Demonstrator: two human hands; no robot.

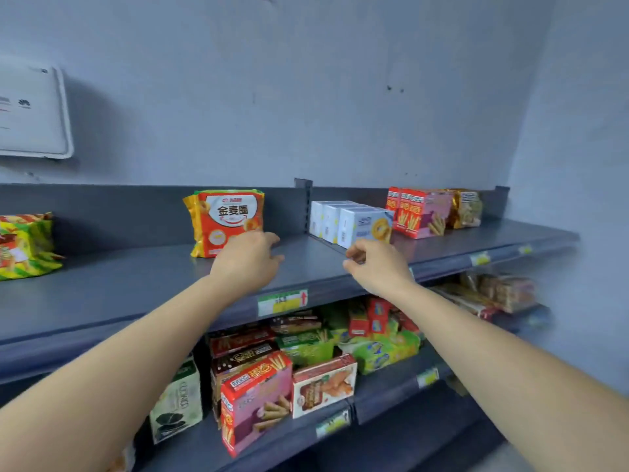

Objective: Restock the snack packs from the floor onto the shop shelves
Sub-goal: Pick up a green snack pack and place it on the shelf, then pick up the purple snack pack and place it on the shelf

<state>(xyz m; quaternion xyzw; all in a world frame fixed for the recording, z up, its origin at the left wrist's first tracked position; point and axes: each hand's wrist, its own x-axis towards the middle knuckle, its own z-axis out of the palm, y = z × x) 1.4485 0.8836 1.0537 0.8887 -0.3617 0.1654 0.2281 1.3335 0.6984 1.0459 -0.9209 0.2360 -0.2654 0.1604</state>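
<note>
An orange and yellow snack pack (pixel 224 221) stands upright at the back of the grey top shelf (pixel 136 281). My left hand (pixel 250 258) hovers just in front of its lower right corner with fingers spread and holds nothing. My right hand (pixel 376 265) is over the shelf's front part, just in front of the white boxes (pixel 350 224), with fingers loosely curled and nothing in them. No floor and no packs on it are in view.
A green and yellow pack (pixel 25 247) sits at the shelf's far left. Red and pink boxes (pixel 420 212) and a gold pack (pixel 466 207) stand to the right. The lower shelf (pixel 391 390) is crowded with boxes. A white wall unit (pixel 32 110) hangs upper left.
</note>
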